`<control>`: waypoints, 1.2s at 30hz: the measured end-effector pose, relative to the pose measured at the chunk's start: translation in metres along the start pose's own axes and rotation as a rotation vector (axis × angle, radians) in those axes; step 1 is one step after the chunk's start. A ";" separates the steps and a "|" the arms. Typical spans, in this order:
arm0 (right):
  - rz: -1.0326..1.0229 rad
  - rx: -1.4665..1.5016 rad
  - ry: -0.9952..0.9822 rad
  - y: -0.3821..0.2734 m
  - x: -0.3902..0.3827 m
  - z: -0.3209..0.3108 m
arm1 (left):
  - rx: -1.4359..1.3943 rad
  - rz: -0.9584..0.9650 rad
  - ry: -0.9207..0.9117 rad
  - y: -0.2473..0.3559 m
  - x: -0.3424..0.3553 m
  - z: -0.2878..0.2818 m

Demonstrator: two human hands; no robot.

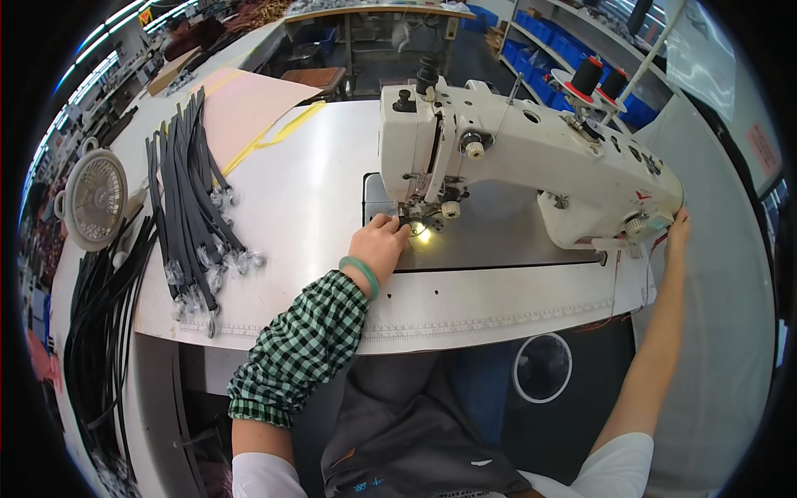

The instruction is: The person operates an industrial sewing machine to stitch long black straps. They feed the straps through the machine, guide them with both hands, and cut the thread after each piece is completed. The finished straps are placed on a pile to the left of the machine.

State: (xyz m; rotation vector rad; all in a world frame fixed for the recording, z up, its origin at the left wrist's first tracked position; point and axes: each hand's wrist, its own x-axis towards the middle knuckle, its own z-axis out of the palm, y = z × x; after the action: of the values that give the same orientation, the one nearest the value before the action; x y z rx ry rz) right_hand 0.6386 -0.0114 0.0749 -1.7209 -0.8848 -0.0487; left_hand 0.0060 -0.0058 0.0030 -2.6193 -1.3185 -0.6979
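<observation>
White metal sewing machine [515, 133] stands on a white, ruler-edged tabletop [307, 174]. Left hand [378, 247] lies just left of a bright yellow light spot [425, 236], fingers bunched together; cannot tell whether they grip anything. Right hand [678, 232] at the machine's right end, fingers partly hidden, grip undetermined; flat dark-grey straps [173, 216] lie well left.

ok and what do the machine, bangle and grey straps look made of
Machine: probably painted metal, off-white and semi-glossy; its rigid casing catches highlights. Bangle: smooth green ring with slight sheen; jade, glass or plastic possible. Straps: fairly matte, maybe synthetic leather or webbing, as they bend softly; texture too fine to tell.
</observation>
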 end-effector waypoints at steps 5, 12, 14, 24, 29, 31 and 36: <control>-0.006 -0.181 0.081 0.005 0.011 -0.005 | 0.015 -0.017 -0.005 0.002 0.002 0.001; -0.257 -0.506 0.063 -0.048 0.011 0.011 | 0.023 -0.031 -0.039 -0.001 -0.001 -0.003; -0.164 -0.516 -0.023 -0.041 0.032 -0.018 | 0.001 -0.014 -0.023 0.002 0.004 0.001; -0.067 -0.015 0.028 0.013 0.013 -0.006 | 0.028 0.037 0.063 0.000 0.003 0.004; -0.091 -0.396 0.012 -0.032 0.018 -0.006 | 0.045 0.018 0.060 0.000 0.001 0.004; 0.011 -0.389 -0.071 -0.042 0.018 -0.006 | 0.048 0.008 0.051 -0.001 0.002 0.003; 0.066 0.119 -0.068 -0.012 -0.001 -0.005 | 0.045 0.018 0.074 -0.002 0.003 0.005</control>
State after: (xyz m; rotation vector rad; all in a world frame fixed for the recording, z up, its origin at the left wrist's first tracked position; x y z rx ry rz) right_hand 0.6329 -0.0149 0.0857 -1.6470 -0.8630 0.1044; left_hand 0.0082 -0.0009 -0.0001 -2.5407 -1.2733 -0.7462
